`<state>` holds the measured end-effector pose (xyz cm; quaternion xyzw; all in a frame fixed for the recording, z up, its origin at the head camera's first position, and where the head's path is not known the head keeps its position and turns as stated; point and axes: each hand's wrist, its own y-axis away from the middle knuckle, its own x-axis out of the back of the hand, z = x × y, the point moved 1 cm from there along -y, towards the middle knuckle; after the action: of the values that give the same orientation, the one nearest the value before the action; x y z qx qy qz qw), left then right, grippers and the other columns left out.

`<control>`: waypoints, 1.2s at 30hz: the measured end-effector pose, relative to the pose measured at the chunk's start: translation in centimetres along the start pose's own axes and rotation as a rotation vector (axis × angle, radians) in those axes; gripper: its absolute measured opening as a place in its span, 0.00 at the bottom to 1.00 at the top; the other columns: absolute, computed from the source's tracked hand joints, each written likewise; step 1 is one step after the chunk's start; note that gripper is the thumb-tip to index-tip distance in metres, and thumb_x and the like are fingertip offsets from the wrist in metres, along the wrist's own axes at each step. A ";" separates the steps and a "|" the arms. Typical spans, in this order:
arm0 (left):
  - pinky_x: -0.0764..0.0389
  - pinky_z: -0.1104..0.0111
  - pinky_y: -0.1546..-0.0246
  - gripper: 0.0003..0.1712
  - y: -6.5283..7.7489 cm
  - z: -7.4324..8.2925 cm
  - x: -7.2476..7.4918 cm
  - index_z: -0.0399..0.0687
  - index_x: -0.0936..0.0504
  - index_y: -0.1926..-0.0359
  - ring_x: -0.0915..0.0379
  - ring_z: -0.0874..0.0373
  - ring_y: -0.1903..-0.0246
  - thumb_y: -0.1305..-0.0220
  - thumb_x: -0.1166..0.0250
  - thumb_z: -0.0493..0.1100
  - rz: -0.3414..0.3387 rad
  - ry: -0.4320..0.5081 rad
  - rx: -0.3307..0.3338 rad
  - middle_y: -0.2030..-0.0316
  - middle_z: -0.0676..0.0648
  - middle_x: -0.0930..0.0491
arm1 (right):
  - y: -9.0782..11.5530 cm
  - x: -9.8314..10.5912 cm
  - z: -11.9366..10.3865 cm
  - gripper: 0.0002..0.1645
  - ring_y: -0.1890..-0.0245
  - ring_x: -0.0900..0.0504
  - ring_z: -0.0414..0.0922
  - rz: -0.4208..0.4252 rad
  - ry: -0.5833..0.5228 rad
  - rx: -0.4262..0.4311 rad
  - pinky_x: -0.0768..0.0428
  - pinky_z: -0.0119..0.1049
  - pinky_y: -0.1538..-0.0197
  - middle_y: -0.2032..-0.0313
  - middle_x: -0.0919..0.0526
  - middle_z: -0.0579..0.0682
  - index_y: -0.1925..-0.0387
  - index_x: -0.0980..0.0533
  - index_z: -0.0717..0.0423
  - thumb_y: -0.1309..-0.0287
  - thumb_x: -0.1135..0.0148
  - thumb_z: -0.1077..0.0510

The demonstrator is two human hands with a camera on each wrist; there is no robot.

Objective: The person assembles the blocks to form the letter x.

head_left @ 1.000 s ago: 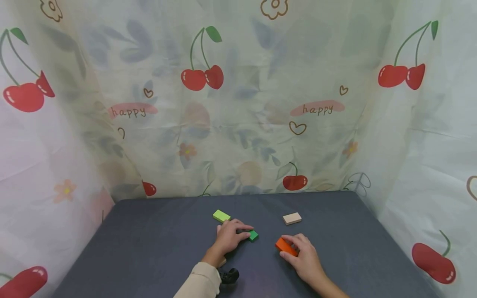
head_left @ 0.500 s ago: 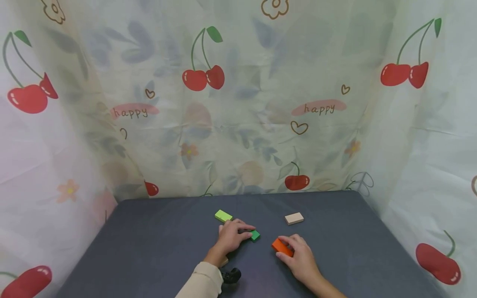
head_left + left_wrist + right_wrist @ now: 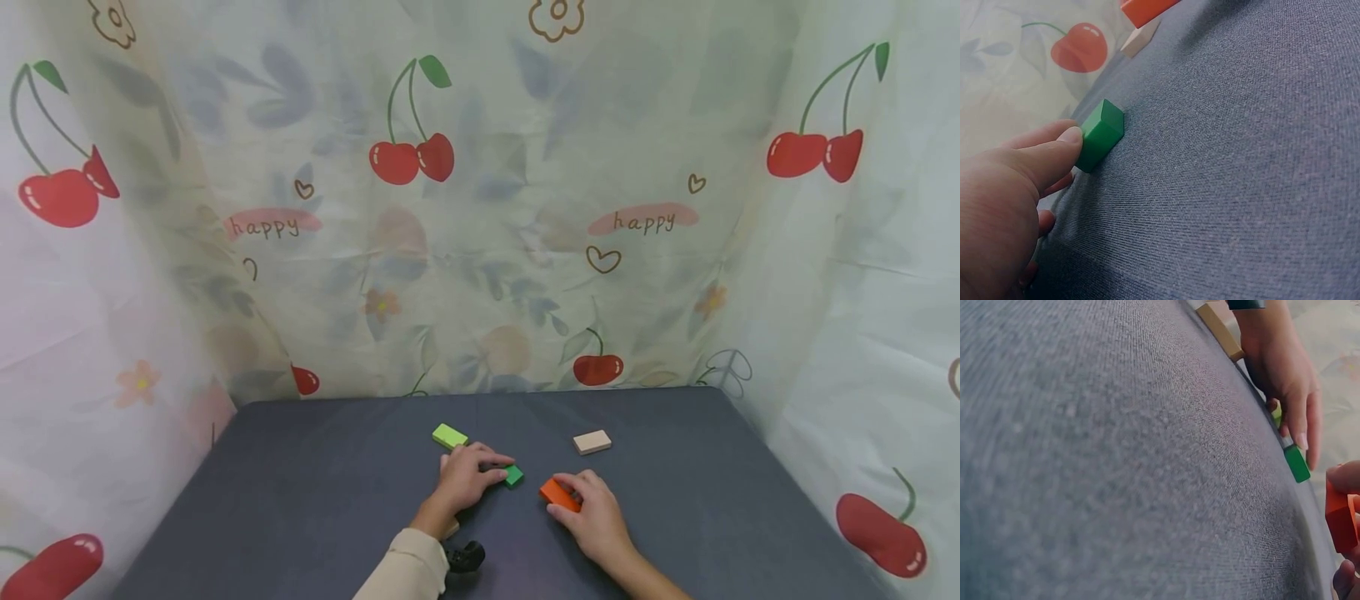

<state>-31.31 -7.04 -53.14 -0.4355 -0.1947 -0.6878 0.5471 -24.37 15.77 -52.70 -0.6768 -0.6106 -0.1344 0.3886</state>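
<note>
My left hand (image 3: 461, 477) pinches a green block (image 3: 513, 476) on the dark cloth. In the left wrist view the thumb lies against one end of that green block (image 3: 1102, 134), and its other end sticks out. To the right, my right hand (image 3: 600, 517) grips an orange block (image 3: 560, 495) between thumb and fingers. A short gap separates the orange block from the green one. In the right wrist view the orange block (image 3: 1340, 519) shows at the right edge, with the hand partly out of frame.
A lime block (image 3: 450, 436) lies behind my left hand. Farther back on the right is a pale wooden block (image 3: 592, 442). Another wooden block (image 3: 1219, 330) lies near my left wrist, beside a black object (image 3: 467, 557). Printed curtains (image 3: 480, 250) surround the table.
My right hand has moved left with the orange block, closer to the green block. The left hand stays in place on the green block. The head view has shifted slightly.
</note>
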 end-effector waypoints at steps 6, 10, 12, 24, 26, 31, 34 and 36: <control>0.41 0.59 0.62 0.13 0.0 -0.1 -0.1 0.71 0.13 0.52 0.32 0.57 0.58 0.37 0.34 0.54 0.003 0.002 0.007 0.58 0.61 0.22 | -0.2 -0.5 0.1 0.24 0.67 0.28 0.39 -0.012 0.014 -0.016 0.30 0.38 0.61 0.68 0.25 0.41 0.55 0.16 0.53 0.58 0.20 0.58; 0.41 0.59 0.62 0.13 0.0 -0.1 -0.1 0.71 0.13 0.52 0.32 0.57 0.57 0.37 0.34 0.54 -0.002 -0.002 0.011 0.58 0.60 0.22 | -0.3 -0.8 0.2 0.24 0.68 0.29 0.39 -0.014 0.019 -0.021 0.30 0.38 0.62 0.68 0.26 0.41 0.55 0.16 0.53 0.59 0.20 0.58; 0.41 0.59 0.62 0.13 0.0 -0.1 -0.1 0.71 0.13 0.52 0.32 0.57 0.57 0.37 0.34 0.54 -0.007 -0.001 0.017 0.58 0.60 0.22 | -0.3 -0.9 0.3 0.24 0.68 0.29 0.39 -0.015 0.020 -0.022 0.31 0.37 0.63 0.68 0.26 0.41 0.55 0.16 0.53 0.59 0.20 0.57; 0.41 0.59 0.62 0.13 -0.1 0.1 -0.1 0.71 0.13 0.52 0.31 0.56 0.57 0.37 0.34 0.55 -0.001 -0.009 0.019 0.57 0.59 0.21 | -0.7 -1.7 0.1 0.23 0.70 0.29 0.39 -0.008 0.002 -0.012 0.32 0.36 0.64 0.70 0.26 0.41 0.56 0.16 0.54 0.58 0.21 0.57; 0.41 0.59 0.62 0.13 0.0 0.1 -0.1 0.71 0.13 0.52 0.32 0.56 0.57 0.37 0.34 0.55 -0.004 -0.010 0.024 0.57 0.59 0.21 | -0.7 -1.8 0.1 0.23 0.70 0.29 0.39 -0.002 0.002 -0.007 0.31 0.36 0.64 0.70 0.26 0.41 0.56 0.16 0.54 0.59 0.20 0.57; 0.41 0.59 0.62 0.13 0.1 0.2 0.0 0.70 0.13 0.51 0.32 0.56 0.58 0.37 0.34 0.54 -0.002 -0.014 0.025 0.58 0.59 0.21 | -0.8 -1.9 0.0 0.22 0.70 0.29 0.39 -0.001 0.005 0.002 0.31 0.36 0.64 0.70 0.26 0.41 0.57 0.16 0.54 0.59 0.21 0.57; 0.41 0.58 0.62 0.13 0.1 0.2 0.0 0.70 0.13 0.51 0.32 0.56 0.58 0.37 0.34 0.55 -0.002 -0.012 0.018 0.58 0.59 0.21 | -1.0 -2.1 -0.1 0.23 0.71 0.29 0.39 -0.009 0.011 -0.010 0.31 0.36 0.64 0.70 0.26 0.41 0.56 0.16 0.54 0.58 0.21 0.57; 0.41 0.58 0.62 0.13 0.1 0.3 0.1 0.70 0.14 0.51 0.32 0.56 0.58 0.37 0.34 0.55 -0.002 -0.008 0.015 0.58 0.59 0.21 | -1.1 -2.2 -0.2 0.23 0.71 0.30 0.39 -0.014 0.018 -0.017 0.31 0.37 0.64 0.70 0.26 0.42 0.56 0.16 0.54 0.58 0.21 0.56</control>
<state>-31.13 -6.95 -52.94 -0.4338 -0.2024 -0.6851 0.5492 -25.85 14.01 -53.58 -0.6746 -0.6106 -0.1481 0.3875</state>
